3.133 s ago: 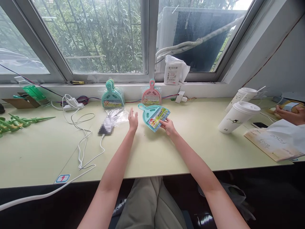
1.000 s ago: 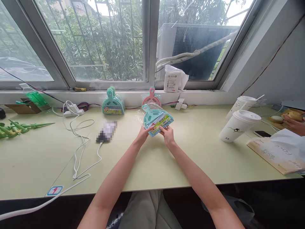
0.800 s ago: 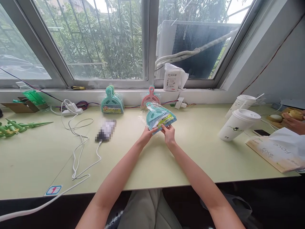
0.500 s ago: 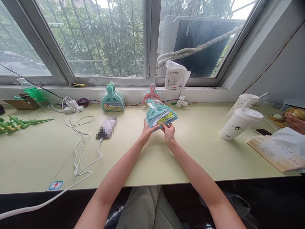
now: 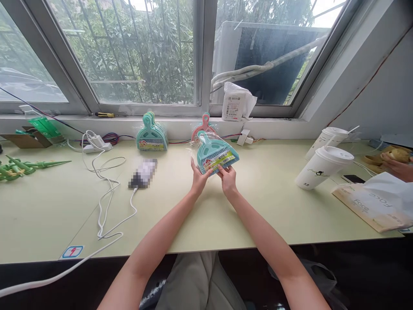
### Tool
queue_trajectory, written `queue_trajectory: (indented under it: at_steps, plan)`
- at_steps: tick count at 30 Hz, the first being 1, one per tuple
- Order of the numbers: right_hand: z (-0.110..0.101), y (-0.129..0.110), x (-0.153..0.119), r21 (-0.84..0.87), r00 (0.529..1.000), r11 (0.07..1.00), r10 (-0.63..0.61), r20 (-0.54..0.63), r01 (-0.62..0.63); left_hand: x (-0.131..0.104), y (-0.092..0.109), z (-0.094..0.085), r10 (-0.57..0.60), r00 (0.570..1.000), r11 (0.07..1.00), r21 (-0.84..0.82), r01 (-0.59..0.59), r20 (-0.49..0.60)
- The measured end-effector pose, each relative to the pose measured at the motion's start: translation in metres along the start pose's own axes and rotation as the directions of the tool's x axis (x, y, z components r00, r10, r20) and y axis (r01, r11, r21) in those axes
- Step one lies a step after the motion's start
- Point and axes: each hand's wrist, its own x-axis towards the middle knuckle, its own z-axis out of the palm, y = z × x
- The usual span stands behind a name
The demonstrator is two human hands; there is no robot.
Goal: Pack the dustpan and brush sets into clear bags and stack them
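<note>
Between my hands is a teal dustpan and brush set (image 5: 215, 150) in clear plastic wrap, tilted, its label and bristles along the lower edge. My left hand (image 5: 198, 180) grips its lower left corner, thumb on the front. My right hand (image 5: 228, 180) pinches the bottom edge near the middle, fingers curled beneath. Just behind it, partly hidden, a pink dustpan set (image 5: 205, 122) leans on the wall under the window. A stack of teal dustpan sets (image 5: 151, 133) stands upright to the left.
A phone (image 5: 143, 173) with a white cable (image 5: 111, 189) lies left. White cups (image 5: 322, 167), a tissue pack (image 5: 371, 204) and another person's hand (image 5: 398, 165) are at right. A power strip (image 5: 97, 146), green toy-like pieces (image 5: 24, 168) and a bottle (image 5: 45, 126) are at far left.
The teal dustpan set has tipped slightly, so its label faces me more fully. Both hands keep their hold on it, and the left fingers have shifted a little.
</note>
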Motion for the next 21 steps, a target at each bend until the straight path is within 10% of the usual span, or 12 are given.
queue_trajectory:
  at_steps: [15,21]
  plan:
    - [-0.008,-0.009,0.009,-0.021,0.999,0.999,-0.027,0.021,0.028,0.008,0.013,-0.004,-0.331,0.893,0.941,0.040,0.335,0.306]
    - [-0.003,-0.011,0.008,-0.054,0.989,0.997,0.058,0.137,-0.051,0.018,0.022,-0.014,-0.162,0.970,0.965,-0.178,0.195,0.182]
